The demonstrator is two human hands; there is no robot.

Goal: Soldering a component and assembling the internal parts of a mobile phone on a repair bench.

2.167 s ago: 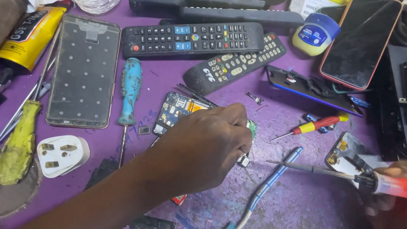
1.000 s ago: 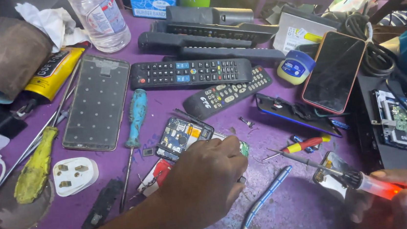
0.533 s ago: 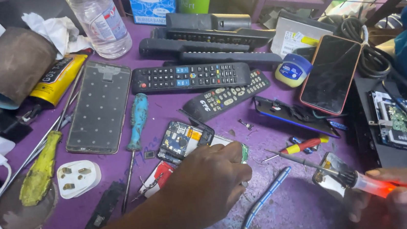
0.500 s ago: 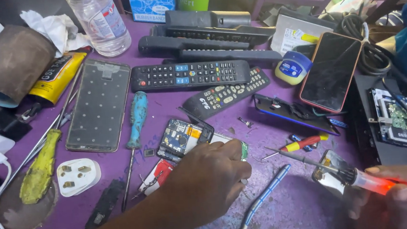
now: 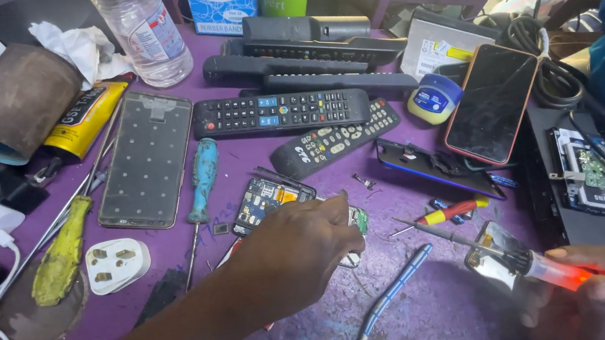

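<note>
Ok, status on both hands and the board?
Left hand pinching small green board. Right hand gripping soldering iron, tip clear of board. Red screwdriver lies between.

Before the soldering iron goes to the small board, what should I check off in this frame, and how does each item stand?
1. Left hand on the small green circuit board: ok, fingers pinch it against the purple table.
2. Right hand grips the soldering iron: ok, held by its glowing orange handle.
3. Iron tip apart from the board: ok, a gap shows between them.
4. Solder joint exposed: cannot tell, the hand covers most of the board.
5. Red-and-yellow screwdriver clear of the tip: not ok, it lies right beside it.
6. Red-rimmed phone away from the tip: ok.
</note>
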